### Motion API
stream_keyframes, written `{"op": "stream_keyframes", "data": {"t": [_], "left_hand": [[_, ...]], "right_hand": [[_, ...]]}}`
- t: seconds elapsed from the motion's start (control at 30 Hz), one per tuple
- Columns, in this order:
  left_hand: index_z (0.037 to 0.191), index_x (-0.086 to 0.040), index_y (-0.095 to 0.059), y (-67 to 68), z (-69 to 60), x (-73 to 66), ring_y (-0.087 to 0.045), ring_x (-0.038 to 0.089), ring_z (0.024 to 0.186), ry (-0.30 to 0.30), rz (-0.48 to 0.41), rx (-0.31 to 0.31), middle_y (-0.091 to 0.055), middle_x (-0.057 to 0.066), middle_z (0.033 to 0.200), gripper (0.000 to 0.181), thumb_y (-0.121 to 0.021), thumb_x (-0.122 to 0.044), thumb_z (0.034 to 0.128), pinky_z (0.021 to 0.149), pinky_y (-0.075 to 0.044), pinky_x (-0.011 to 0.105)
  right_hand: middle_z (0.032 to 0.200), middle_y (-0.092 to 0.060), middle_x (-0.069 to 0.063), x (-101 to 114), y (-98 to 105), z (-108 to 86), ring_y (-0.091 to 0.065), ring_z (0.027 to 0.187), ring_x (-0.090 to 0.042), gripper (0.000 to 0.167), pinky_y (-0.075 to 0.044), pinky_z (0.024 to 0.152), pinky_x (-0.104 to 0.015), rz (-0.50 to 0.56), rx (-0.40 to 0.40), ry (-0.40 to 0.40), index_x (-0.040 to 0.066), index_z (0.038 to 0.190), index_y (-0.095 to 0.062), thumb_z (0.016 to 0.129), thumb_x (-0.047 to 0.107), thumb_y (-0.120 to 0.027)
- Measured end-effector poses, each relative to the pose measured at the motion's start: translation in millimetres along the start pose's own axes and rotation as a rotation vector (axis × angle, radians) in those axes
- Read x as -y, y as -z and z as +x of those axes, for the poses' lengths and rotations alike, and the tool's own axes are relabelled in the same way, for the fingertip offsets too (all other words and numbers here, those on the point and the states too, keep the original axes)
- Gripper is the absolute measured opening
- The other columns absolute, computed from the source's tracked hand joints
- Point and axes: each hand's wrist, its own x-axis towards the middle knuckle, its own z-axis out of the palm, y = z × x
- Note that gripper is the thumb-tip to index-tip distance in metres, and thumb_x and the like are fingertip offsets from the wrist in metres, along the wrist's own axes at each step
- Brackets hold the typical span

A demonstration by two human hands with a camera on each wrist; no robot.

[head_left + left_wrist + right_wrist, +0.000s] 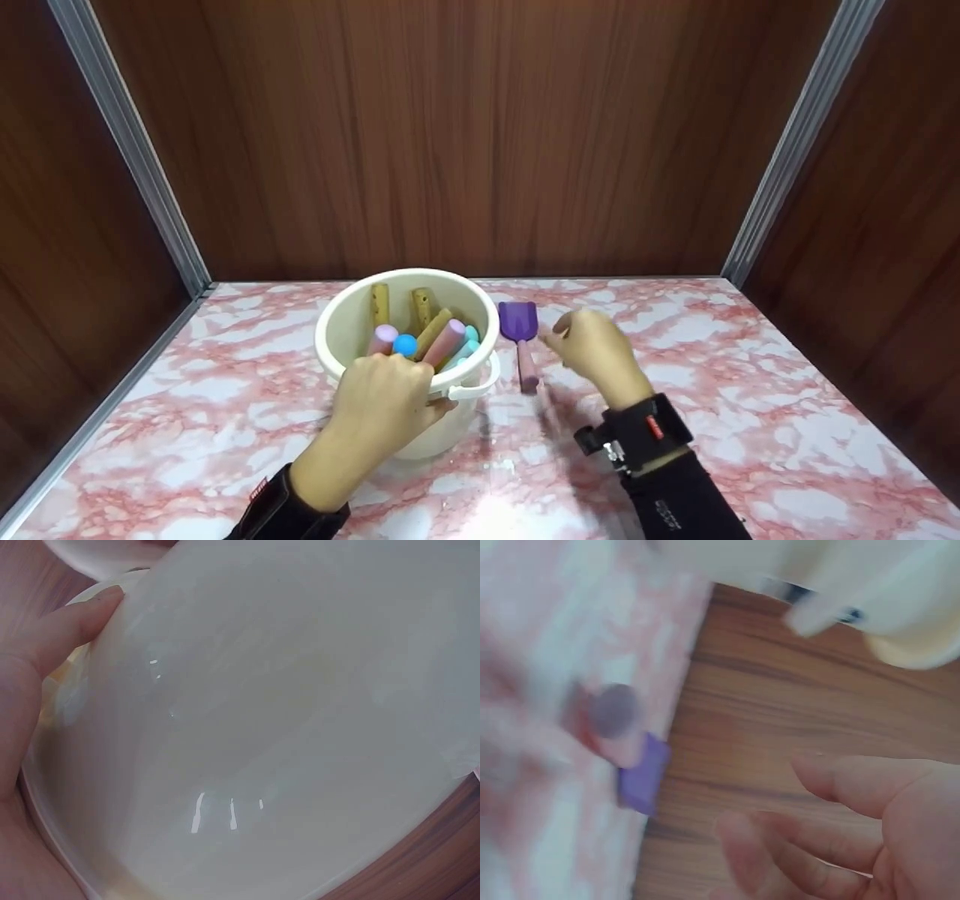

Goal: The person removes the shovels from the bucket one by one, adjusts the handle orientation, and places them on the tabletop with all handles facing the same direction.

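Note:
My left hand (pixel 382 405) grips the near rim of a cream-white bucket (pixel 431 442), with the thumb against the outer wall and the fingers hidden over the edge. The left wrist view is filled mostly by the bucket's smooth wall. Inside stand several thick coloured sticks (pixel 450 339) in pink, blue, teal and mottled yellow-brown. To the right of the bucket lies a toy shovel (pixel 517 322) with a purple blade and pink handle. My right hand (pixel 596 349) is just right of the shovel, apart from it. In the right wrist view its fingers (pixel 832 836) are loosely bent around nothing.
Pink-and-white marbled tabletop (pixel 712 420) lies under everything. A brown wood-grain panel (pixel 480 135) rises behind, with similar panels at both sides and metal posts (pixel 806 142) in the corners. A white handle (pixel 480 382) sticks out from the bucket's right side.

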Motion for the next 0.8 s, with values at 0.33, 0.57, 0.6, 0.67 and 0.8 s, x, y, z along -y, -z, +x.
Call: {"op": "stream_keyframes", "data": {"t": [0.33,0.57,0.6,0.67,0.8], "left_hand": [[0.058,-0.014,-0.059,0.1,-1.0,0.1,-0.049,0.021,0.044,0.006,-0.009,0.001,-0.048,-0.001,0.051,0.052,-0.096,-0.048,0.0693,0.040,-0.044,0.039],[0.058,-0.013,-0.061,1.3,-1.6,3.0,-0.053,0.024,0.044,0.021,0.007,-0.011,-0.052,0.001,0.051,0.051,-0.098,-0.047,0.0664,0.040,-0.044,0.041],[0.058,-0.013,-0.061,1.2,-0.9,2.9,-0.053,0.025,0.044,0.020,0.011,-0.013,-0.053,0.001,0.051,0.051,-0.098,-0.047,0.0658,0.040,-0.045,0.041],[0.059,-0.013,-0.062,0.6,0.2,2.1,-0.054,0.025,0.044,0.017,0.012,-0.009,-0.054,0.001,0.051,0.051,-0.099,-0.049,0.0652,0.040,-0.045,0.041],[0.059,-0.014,-0.063,-0.1,1.2,0.1,-0.057,0.025,0.045,0.025,0.007,0.006,-0.055,0.000,0.052,0.053,-0.099,-0.052,0.0636,0.040,-0.045,0.041]], "right_hand": [[0.080,-0.078,-0.005,41.2,31.7,-27.6,-0.072,0.070,-0.021,0.011,-0.058,0.066,-0.044,0.045,-0.320,0.255,0.009,0.098,-0.084,0.095,0.018,-0.078],[0.086,-0.078,-0.003,73.2,28.0,-40.8,-0.071,0.074,-0.017,0.008,-0.059,0.070,-0.035,0.089,-0.402,0.490,0.008,0.099,-0.083,0.096,0.014,-0.078],[0.088,-0.078,-0.003,77.1,26.5,-40.6,-0.071,0.076,-0.016,0.007,-0.059,0.071,-0.033,0.073,-0.399,0.522,0.009,0.099,-0.083,0.096,0.013,-0.078],[0.089,-0.076,-0.002,85.7,23.8,-38.7,-0.071,0.077,-0.015,0.006,-0.058,0.070,-0.031,0.028,-0.396,0.604,0.010,0.098,-0.082,0.095,0.013,-0.079],[0.083,-0.071,-0.001,111.5,18.0,-29.0,-0.067,0.069,-0.015,0.000,-0.056,0.061,-0.033,-0.104,-0.365,0.785,0.011,0.091,-0.080,0.091,0.011,-0.080]]}}
